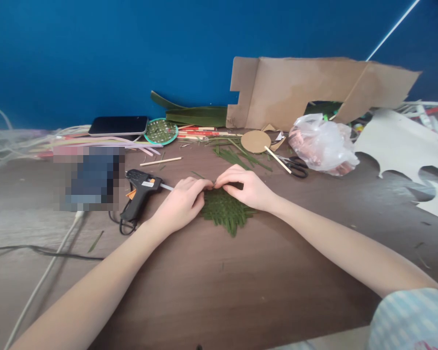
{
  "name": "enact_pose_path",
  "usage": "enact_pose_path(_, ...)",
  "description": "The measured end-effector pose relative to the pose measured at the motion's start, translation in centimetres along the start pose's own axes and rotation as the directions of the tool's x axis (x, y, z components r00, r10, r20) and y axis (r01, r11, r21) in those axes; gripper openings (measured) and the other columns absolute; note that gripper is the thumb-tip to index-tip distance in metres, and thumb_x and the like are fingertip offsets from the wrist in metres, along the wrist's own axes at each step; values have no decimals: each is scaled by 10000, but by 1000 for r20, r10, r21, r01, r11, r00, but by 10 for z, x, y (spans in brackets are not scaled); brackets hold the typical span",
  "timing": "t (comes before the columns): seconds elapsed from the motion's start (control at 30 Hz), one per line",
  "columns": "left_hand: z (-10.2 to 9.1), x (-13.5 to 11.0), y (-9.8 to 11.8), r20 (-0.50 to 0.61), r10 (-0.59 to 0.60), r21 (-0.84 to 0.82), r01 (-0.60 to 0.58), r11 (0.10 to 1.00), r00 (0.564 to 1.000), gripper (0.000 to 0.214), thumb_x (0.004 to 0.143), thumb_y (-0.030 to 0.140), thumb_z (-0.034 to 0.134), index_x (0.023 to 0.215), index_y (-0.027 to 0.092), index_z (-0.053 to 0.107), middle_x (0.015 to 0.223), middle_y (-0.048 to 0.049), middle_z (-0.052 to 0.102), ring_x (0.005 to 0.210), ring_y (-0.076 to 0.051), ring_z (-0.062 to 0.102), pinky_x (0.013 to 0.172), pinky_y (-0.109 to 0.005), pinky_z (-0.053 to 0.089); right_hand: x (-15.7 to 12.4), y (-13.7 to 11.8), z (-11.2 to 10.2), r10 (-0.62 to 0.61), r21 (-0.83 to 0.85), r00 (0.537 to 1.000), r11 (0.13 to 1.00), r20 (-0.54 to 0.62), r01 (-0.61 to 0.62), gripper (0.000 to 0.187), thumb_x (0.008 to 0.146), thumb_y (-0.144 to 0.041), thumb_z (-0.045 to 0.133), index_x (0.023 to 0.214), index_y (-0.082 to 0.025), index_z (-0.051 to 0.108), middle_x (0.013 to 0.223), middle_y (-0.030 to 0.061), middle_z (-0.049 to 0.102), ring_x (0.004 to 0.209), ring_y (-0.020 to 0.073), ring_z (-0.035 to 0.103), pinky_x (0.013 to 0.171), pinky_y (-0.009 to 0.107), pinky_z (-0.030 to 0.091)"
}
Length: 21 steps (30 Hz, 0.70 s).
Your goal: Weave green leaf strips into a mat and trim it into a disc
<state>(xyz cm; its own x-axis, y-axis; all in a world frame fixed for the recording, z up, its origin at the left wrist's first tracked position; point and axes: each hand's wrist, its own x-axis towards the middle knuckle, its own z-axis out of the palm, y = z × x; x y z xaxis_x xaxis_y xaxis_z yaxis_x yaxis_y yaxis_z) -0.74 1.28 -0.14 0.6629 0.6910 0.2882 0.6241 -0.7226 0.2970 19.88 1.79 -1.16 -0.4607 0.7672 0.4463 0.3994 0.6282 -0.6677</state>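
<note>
Bringing the left hand (180,203) and right hand (248,188) together, fingertips almost meeting, over the far edge of a woven green leaf piece (228,211). Lying on the brown table (211,282), midway across, with a ragged, pointed end toward the viewer. Pinching the far edge between right thumb and index finger. Resting bent left fingers on the same edge, from the left; cannot tell whether pinching there, contact mostly hidden.

Just left of the left hand: a black glue gun (141,192) on its side, with a pale glue stick (167,186) protruding toward the knuckles. Farther left: a white cable (56,256) leading up to a pixelated patch (93,180). Behind the glue gun: a short wooden stick (161,161), then a dark phone (118,125) next to a round dish with a teal rim (161,131). Beyond the hands: loose leaf strips (232,158), and long broad leaves (199,116) near the blue wall (168,48). Behind the right hand: a cardboard disc (255,141) with a pale rod (278,160) across its edge, black-handled scissors (295,161) beside the rod, and a translucent plastic bag (324,146) showing pinkish contents. Standing upright at the back: a folded cardboard sheet (295,90). At far right: a white sheet (394,141) with curved cut-outs.
</note>
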Motion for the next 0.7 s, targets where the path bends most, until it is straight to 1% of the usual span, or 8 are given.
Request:
enact_pose_path(0.17, -1, 0, 1, 14, 13, -1, -13, 1000, 1000, 296, 825, 79, 370, 1045, 176, 542, 968, -71, 647, 926, -202, 569, 826, -349, 457, -1, -1, -1, 3, 23, 1000, 1000, 24, -4, 282, 757, -15, 462, 751, -210, 664, 860, 16, 708, 876, 163, 590, 861, 367, 458)
enact_pose_path(0.33, 0, 0, -1, 25, 30, 20, -31, 999, 999, 295, 831, 92, 366, 1049, 169, 550, 948, -72, 644, 894, -207, 560, 811, -355, 454, -1, -2, -2, 94, 86, 995, 992, 23, -95, 245, 714, -6, 446, 674, -201, 589, 825, 17, 689, 868, 165, 584, 842, 359, 462)
enact_pose_path(0.53, 1, -1, -2, 17, 58, 40, -59, 997, 998, 267, 838, 86, 367, 1011, 148, 561, 945, -83, 642, 876, -213, 550, 800, -358, 448, -1, -4, -2, 134, 132, 991, 982, 29, -136, 217, 714, -15, 437, 685, -197, 550, 850, 23, 682, 872, 163, 590, 844, 357, 454)
enact_pose_path(0.7, 1, 0, 0, 11, 31, 45, -32, 998, 999, 271, 832, 90, 377, 1023, 161, 554, 941, -74, 645, 887, -206, 560, 800, -346, 451, -1, -4, -2, 152, 134, 988, 979, 28, -154, 205, 721, -30, 437, 689, -198, 551, 831, 17, 676, 851, 160, 596, 828, 351, 453)
